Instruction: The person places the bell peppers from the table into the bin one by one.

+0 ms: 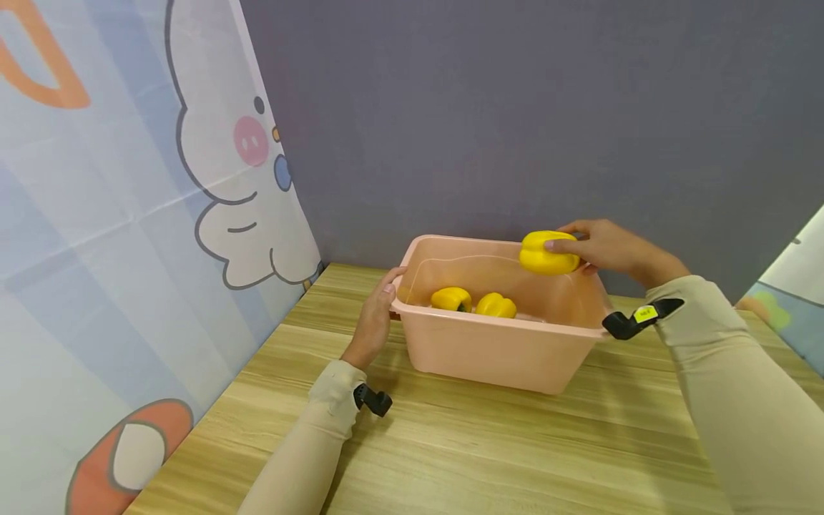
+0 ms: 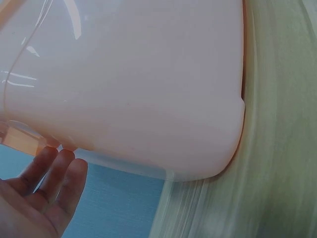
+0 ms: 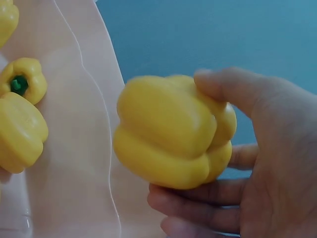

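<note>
A pink plastic bin (image 1: 496,350) stands on the wooden table, and two yellow bell peppers show inside it in the head view. My right hand (image 1: 611,249) holds another yellow bell pepper (image 1: 546,254) above the bin's right part, thumb on one side and fingers on the other. Up close in the right wrist view, this pepper (image 3: 168,131) is lobed and glossy. At the bin's left end, my left hand (image 1: 376,315) grips the rim. Its fingers (image 2: 69,186) reach under the lip in the left wrist view.
Several yellow peppers, one pepper (image 3: 22,131) among them, lie in the bin in the right wrist view. A grey wall (image 1: 515,107) rises behind the table (image 1: 463,443). A cartoon-printed cloth (image 1: 129,236) hangs at the left, and another printed cloth (image 1: 782,307) edges the right.
</note>
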Motion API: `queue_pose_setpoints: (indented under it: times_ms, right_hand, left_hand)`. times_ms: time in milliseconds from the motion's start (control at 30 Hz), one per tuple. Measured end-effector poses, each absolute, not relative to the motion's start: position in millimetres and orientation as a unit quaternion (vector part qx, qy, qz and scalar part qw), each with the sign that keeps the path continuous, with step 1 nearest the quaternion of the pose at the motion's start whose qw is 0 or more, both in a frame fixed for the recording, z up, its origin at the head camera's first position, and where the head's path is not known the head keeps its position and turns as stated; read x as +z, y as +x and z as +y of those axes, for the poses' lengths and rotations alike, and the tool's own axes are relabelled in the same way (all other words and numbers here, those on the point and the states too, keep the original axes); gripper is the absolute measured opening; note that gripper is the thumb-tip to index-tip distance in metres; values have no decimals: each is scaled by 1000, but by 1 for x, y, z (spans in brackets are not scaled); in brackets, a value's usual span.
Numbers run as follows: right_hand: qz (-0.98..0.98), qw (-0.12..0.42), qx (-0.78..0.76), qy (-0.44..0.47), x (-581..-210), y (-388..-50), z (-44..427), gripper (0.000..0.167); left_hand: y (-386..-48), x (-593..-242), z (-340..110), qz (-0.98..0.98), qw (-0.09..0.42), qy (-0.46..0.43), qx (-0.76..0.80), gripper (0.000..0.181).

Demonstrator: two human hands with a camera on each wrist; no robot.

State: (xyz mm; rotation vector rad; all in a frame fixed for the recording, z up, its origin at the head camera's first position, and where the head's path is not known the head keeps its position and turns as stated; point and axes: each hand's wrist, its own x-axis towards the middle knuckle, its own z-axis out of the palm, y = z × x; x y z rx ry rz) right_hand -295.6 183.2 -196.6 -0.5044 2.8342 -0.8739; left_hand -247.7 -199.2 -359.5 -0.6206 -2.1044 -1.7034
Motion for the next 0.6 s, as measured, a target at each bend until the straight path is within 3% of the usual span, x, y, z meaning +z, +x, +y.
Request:
queue_pose_setpoints:
  times_ms: [600]
  right_hand:
    - [942, 69, -296, -141, -202, -303, 179, 96]
  left_hand:
    - [-247, -359, -202, -747, 183, -216, -601, 54]
